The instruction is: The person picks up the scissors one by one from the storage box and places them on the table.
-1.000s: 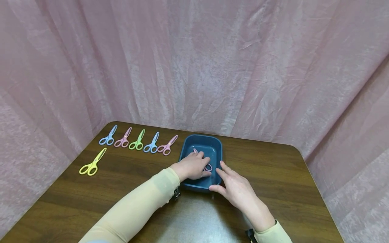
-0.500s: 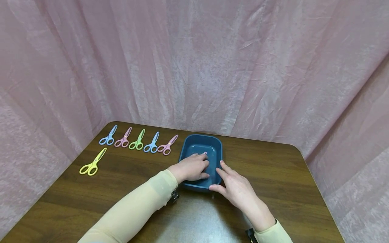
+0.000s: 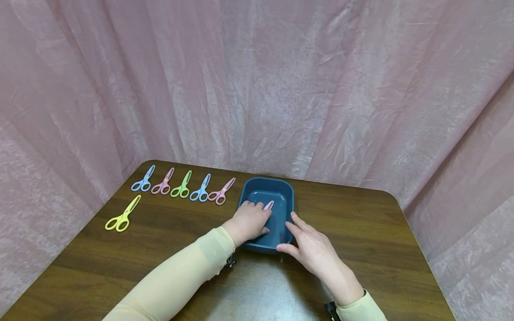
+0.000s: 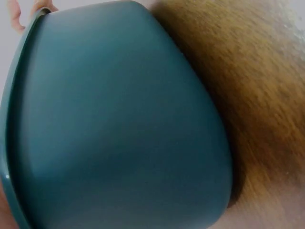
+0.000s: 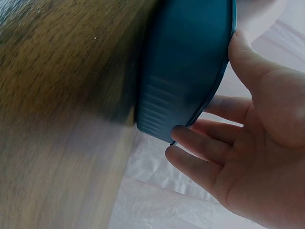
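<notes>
A dark blue rectangular tub (image 3: 265, 249) stands on the table. My left hand (image 3: 247, 221) reaches over its near left rim and holds a pair of pink scissors (image 3: 268, 206) low inside. Only the blade end shows past the fingers, pointing up and to the right; the handles are hidden under the hand. At the tub's right side, my right hand (image 3: 314, 248) rests its thumb and fingertips on the rim. In the right wrist view the fingers (image 5: 195, 167) of that hand are spread and loosely extended along the rim. The left wrist view is mostly filled by the tub's outer wall (image 4: 124, 119).
Left of the tub lies a row of scissors: blue (image 3: 143, 179), pink (image 3: 162, 182), green (image 3: 182, 185), another blue (image 3: 201, 189) and another pink (image 3: 222, 191). Yellow scissors (image 3: 122, 215) lie nearer, by the left edge of the wooden table (image 3: 361, 223). Pink curtains hang behind.
Inside the tub, the pink scissors have swung from pointing up-left to pointing up-right, and my left hand has shifted slightly left with them. The right hand has stayed at the rim.
</notes>
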`<state>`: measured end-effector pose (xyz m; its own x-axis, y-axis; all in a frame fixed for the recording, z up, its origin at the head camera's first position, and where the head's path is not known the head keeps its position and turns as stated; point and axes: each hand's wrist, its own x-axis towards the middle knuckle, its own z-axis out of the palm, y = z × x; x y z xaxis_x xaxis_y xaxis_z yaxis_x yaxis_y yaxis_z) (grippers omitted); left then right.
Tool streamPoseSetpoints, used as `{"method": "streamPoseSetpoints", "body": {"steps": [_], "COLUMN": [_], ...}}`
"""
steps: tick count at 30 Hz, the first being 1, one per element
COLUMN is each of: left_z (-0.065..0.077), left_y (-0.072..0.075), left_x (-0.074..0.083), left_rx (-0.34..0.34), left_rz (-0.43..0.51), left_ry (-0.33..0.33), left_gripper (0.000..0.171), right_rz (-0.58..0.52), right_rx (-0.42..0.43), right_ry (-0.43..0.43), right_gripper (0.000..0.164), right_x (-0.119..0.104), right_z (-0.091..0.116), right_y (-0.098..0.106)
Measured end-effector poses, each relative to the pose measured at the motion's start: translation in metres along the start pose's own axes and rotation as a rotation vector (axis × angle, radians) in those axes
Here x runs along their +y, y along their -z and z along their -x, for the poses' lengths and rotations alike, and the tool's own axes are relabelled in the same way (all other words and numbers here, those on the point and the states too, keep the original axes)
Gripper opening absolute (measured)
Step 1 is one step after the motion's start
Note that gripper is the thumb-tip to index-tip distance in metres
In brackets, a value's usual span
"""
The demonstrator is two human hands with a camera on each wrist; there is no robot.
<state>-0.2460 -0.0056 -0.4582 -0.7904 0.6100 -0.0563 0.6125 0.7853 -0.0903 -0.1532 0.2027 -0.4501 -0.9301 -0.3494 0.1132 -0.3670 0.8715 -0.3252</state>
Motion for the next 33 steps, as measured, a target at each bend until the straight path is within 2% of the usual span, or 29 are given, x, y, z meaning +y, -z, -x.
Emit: {"method": "streamPoseSetpoints", "body": {"steps": [7,12,16,21,33], "left_z": [-0.0006,0.0019,0.0039,0.0057,0.006], "left_y": [-0.0026,0.0012,0.0037,0.0031,-0.0039], "left_x": [0.0016,0.0041,0.0044,0.0025,0.0004], "left_rx": [-0.016,-0.037,-0.049,-0.031,0.01], "left_rz": [-0.037,-0.074,-0.091,-0.096,-0.086], "left_ry": [0.015,0.032,0.026,0.011,-0.004], "left_gripper": [0.051,0.052,0.046,0.038,0.034], "right_rz": [0.002,0.002,0.0,-0.007,-0.006], "right_rx": [-0.003,-0.003,-0.011,-0.016,-0.021], "right_ry": [0.002,0.007,0.001,-0.003,-0.012], "right_gripper": [0.074,0.074,0.075,0.076,0.076], "right_x": [0.0006,0.0007,0.0002,-0.0005,-0.0001], "right_z": [-0.0009,-0.0012,-0.001,-0.0008,-0.0004], "right_y": [-0.0005,-0.0001,0.0001,0.0006,0.0007]}}
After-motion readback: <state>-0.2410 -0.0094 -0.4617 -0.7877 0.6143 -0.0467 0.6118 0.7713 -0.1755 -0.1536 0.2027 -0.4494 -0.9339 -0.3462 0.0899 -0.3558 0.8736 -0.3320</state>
